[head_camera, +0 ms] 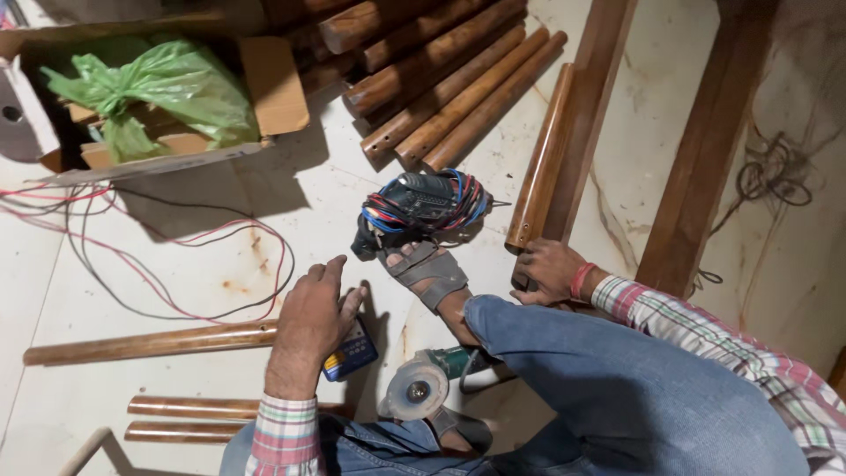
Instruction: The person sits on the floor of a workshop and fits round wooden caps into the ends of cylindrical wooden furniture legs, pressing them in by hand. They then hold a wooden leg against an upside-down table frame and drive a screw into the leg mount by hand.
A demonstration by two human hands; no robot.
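My left hand rests palm down on the floor, over the end of a long round wooden rod and a small blue and yellow box. My right hand grips the near end of a round brown wooden leg that lies along a wooden frame rail. A dark power drill wrapped in red and blue cable lies just beyond my sandalled foot. A green angle grinder sits by my knee.
A stack of several round wooden legs lies at the top. A cardboard box holding a green plastic bag stands top left. Red and black wires loop across the pale floor. Two short rods lie bottom left. A second frame rail runs at right.
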